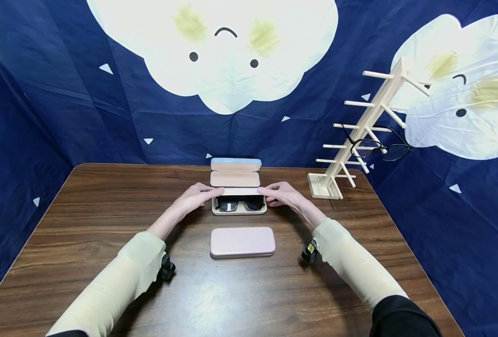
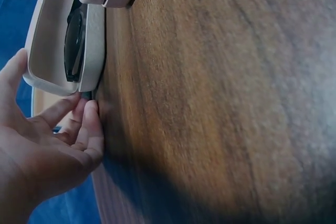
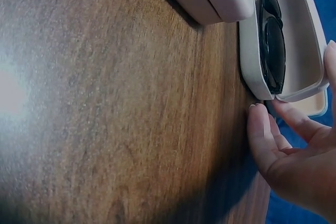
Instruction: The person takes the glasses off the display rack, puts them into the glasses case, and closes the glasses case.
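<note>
An open pale glasses case (image 1: 239,213) stands near the back of the table with its lid (image 1: 240,191) raised. Dark sunglasses (image 1: 255,202) lie inside its base. My left hand (image 1: 194,197) holds the case at its left end, thumb on the lid's edge and the other fingers low by the hinge, as the left wrist view shows. At the opposite end my right hand (image 1: 283,193) grips in the same way, its thumb (image 3: 331,59) on the lid. Nearer to me lies a closed pink glasses case (image 1: 242,242), touched by neither hand.
Behind the held case stands another open case (image 1: 235,179) with a light blue lid and pinkish lining. A wooden display rack (image 1: 371,117) rises at the back right, with black-framed eyeglasses (image 1: 382,150) hanging on its pegs. Blue cloth (image 1: 105,117) backs the table.
</note>
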The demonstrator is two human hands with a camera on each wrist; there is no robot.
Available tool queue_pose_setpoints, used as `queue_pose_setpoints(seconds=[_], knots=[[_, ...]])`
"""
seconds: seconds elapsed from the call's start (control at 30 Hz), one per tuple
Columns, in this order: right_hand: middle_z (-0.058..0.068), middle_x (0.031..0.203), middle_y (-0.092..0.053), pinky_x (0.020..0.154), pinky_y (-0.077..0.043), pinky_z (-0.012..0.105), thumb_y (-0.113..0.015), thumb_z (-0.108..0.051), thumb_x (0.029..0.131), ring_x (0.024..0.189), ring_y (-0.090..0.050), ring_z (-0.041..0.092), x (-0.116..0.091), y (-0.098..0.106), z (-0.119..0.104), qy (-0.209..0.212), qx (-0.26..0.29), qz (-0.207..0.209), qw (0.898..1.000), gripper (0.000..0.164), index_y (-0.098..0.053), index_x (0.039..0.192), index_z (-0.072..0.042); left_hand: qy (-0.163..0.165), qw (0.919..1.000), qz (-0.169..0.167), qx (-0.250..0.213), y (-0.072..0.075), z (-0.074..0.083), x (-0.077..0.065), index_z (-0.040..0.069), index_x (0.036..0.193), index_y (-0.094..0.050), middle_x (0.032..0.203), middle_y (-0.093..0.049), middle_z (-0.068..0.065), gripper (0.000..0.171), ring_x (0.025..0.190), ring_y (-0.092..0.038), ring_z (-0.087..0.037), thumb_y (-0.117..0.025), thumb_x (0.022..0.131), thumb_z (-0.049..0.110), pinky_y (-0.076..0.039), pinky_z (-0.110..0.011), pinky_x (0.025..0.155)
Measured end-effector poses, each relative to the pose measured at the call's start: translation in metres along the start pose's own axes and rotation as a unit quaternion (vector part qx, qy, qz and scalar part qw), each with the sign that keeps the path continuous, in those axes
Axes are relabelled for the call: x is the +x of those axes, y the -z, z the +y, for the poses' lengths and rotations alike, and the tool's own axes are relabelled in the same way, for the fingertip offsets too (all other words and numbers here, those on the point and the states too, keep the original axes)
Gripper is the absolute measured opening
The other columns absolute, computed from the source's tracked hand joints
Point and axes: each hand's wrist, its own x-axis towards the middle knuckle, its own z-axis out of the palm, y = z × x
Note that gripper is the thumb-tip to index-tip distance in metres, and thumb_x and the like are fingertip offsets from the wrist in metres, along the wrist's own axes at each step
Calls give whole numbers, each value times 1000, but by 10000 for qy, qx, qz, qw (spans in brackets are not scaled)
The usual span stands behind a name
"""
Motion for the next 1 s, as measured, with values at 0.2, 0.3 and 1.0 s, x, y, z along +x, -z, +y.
queue_pose_setpoints(seconds=[0.2, 0.3, 1.0], knots=[[5, 106, -70, 80, -61, 25, -73, -36, 94, 92, -65, 12, 1, 0, 2, 157, -143, -3, 9998, 52, -66, 131, 0, -29, 9997, 120, 205, 0, -1, -3, 9, 146, -57, 156, -44, -11, 87, 118, -61, -29, -64, 87, 73, -47, -42, 105], [5, 105, -70, 79, -61, 25, -73, -35, 94, 90, -65, 11, 2, 1, 3, 232, -181, 16, 9996, 51, -67, 130, 0, -63, 9995, 152, 275, 1, -1, -5, 9, 145, -57, 154, -47, -9, 88, 115, -62, -26, -64, 86, 74, -47, -42, 105], [3, 106, -73, 79, -61, 28, -78, -29, 90, 87, -66, 9, -1, 0, 11, 783, -340, -34, 9963, 44, -71, 125, -3, -375, 9953, 363, 815, -2, -5, -6, 8, 145, -58, 146, -52, -9, 86, 137, -50, -31, -66, 87, 70, -39, -51, 116]])
